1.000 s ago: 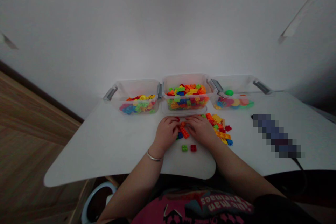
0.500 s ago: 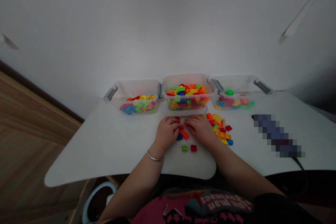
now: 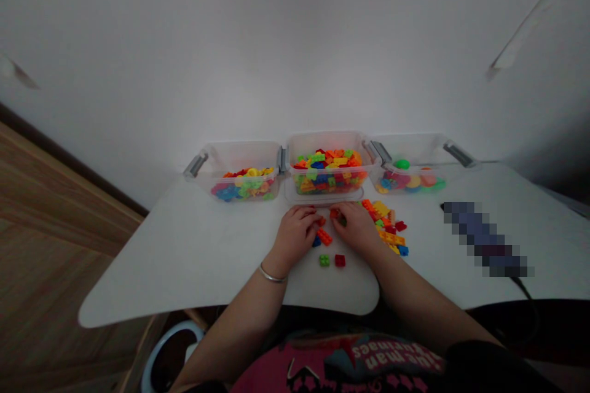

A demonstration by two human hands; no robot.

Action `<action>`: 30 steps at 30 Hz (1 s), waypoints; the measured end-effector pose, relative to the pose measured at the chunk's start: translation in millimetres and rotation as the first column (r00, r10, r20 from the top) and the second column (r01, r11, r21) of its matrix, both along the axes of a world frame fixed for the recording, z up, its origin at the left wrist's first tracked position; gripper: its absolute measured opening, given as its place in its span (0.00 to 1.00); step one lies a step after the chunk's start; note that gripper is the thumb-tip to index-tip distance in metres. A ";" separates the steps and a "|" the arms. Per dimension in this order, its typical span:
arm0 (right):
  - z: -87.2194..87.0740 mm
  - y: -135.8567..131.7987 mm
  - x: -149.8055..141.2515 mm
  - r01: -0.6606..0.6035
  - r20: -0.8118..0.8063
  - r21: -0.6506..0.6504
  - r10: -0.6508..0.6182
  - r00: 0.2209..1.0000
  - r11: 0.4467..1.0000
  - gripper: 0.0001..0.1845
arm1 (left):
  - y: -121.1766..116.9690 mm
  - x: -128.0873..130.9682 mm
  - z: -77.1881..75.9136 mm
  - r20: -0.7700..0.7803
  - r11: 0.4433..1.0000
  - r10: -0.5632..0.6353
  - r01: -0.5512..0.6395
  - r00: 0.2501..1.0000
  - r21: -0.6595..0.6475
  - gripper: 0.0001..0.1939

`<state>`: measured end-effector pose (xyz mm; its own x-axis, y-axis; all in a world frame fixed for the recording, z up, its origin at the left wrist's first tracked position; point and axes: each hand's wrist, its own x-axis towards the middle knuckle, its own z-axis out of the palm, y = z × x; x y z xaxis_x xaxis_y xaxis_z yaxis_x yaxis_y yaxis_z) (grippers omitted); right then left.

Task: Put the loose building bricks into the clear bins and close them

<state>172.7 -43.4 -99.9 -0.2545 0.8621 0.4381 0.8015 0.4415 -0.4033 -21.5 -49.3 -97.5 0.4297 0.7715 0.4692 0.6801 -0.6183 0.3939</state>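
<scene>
My left hand (image 3: pixel 295 234) rests on the white table with its fingers curled. An orange building brick (image 3: pixel 321 220) shows at its thumb and fingertips, and the fingers hide part of it. Opposite, my right hand (image 3: pixel 357 228) pinches a small orange-red building brick (image 3: pixel 335 214). Between the hands lie a long orange brick (image 3: pixel 325 237) and a blue brick (image 3: pixel 316 241), the latter partly covered. Closer to me sit a green brick (image 3: pixel 324 260) and a red brick (image 3: pixel 340 260), side by side. Right of my right hand spreads a pile of mixed bricks (image 3: pixel 391 237).
Along the wall stand three clear boxes: a left box (image 3: pixel 242 153) of colourful pieces, a middle box (image 3: pixel 329 140) of bricks on a lid, and a right box (image 3: pixel 415 146) of rounded pieces. A blurred-out dark object (image 3: pixel 483 239) with a cable lies at right.
My right fingertips have drawn slightly right, away from my left hand, and the orange-red brick now shows in them. The orange brick at my left fingertips is more visible.
</scene>
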 end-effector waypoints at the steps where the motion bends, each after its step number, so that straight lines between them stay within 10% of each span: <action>1: 0.8 0.2 0.5 0.000 -0.036 0.004 0.000 0.999 1.000 0.10 | -0.3 -0.1 0.6 0.005 1.000 0.003 -0.003 1.000 -0.003 0.15; 11: 58.7 6.4 11.2 0.071 -0.412 0.303 0.064 0.909 0.950 0.04 | -0.8 -1.4 2.0 0.021 0.999 0.049 -0.049 0.999 -0.024 0.15; 18: 95.2 53.9 17.4 0.131 -0.582 0.234 0.031 0.812 0.963 0.05 | -0.4 -2.3 0.2 0.025 0.997 0.074 -0.074 0.997 -0.026 0.15; 30: 121.9 91.3 -12.4 0.228 -0.161 -0.144 -0.250 0.955 0.963 0.07 | 2.7 -3.9 -2.3 0.083 0.992 0.123 -0.121 0.989 -0.029 0.16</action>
